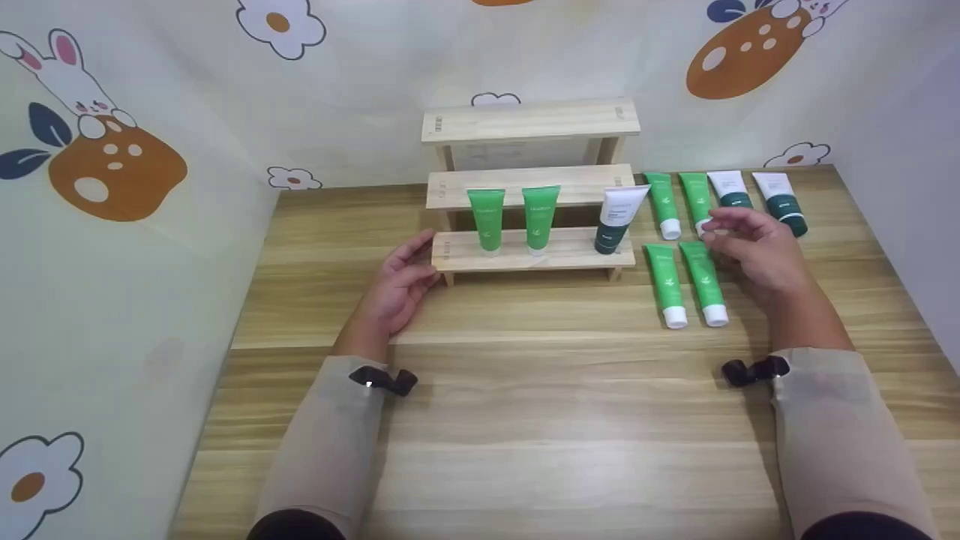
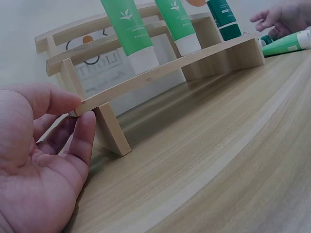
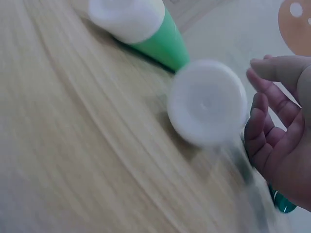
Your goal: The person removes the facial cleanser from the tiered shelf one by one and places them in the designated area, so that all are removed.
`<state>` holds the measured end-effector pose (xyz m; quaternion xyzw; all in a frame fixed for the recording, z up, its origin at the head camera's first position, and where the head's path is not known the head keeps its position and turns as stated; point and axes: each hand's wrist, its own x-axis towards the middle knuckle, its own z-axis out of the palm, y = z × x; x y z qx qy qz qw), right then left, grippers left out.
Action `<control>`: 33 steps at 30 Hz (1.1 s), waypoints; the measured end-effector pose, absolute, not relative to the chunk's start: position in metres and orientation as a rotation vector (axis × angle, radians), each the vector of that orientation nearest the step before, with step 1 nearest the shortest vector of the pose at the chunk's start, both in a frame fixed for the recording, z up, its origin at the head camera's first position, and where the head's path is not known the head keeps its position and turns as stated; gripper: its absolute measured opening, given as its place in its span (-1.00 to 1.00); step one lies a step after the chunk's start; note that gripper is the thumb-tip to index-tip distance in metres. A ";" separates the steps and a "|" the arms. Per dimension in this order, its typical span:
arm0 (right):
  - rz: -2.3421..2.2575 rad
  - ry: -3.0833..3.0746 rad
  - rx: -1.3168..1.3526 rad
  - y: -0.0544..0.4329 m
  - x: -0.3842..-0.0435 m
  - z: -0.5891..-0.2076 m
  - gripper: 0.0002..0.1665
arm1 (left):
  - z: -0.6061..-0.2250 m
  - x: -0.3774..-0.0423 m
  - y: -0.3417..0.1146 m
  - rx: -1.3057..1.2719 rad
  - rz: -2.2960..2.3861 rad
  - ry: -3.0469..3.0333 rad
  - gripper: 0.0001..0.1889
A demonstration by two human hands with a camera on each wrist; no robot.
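My left hand (image 1: 397, 289) pinches the left end of the bottom step of a three-tier wooden stand (image 1: 570, 259), thumb above and fingers below, as the left wrist view shows. On that step two green tubes (image 1: 487, 217) stand upright at left and middle. A white and dark green tube (image 1: 619, 214) stands at the right end, leaning slightly right. My right hand (image 1: 765, 251) hovers by the white cap of a green tube (image 1: 696, 196) lying in the back row. Its fingers are loosely bent and hold nothing in the right wrist view.
Right of the stand, another green tube (image 1: 663, 202) and two white and dark green tubes (image 1: 780, 199) lie in the back row. Two green tubes (image 1: 665, 281) lie in front. A patterned wall cloth (image 1: 360, 112) rises behind the wooden tabletop (image 1: 525, 420).
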<state>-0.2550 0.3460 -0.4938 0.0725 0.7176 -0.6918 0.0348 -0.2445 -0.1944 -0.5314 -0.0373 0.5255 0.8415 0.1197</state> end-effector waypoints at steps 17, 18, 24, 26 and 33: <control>-2.315 2.179 -0.128 0.290 -0.243 -0.457 -0.70 | -0.530 -0.242 -0.195 -0.090 2.456 1.536 -0.27; -2.310 2.181 -0.137 0.287 -0.242 -0.455 -0.69 | -0.530 -0.242 -0.195 -0.090 2.456 1.536 -0.27; -2.342 2.136 -0.248 0.271 -0.240 -0.442 -0.59 | -0.531 -0.243 -0.195 -0.100 2.456 1.536 -0.27; -2.368 2.096 -0.308 0.266 -0.240 -0.439 -0.58 | -0.532 -0.243 -0.195 -0.102 2.457 1.529 -0.27; -2.412 2.049 -0.438 0.255 -0.243 -0.433 -0.62 | -0.532 -0.244 -0.195 -0.094 2.468 1.508 -0.27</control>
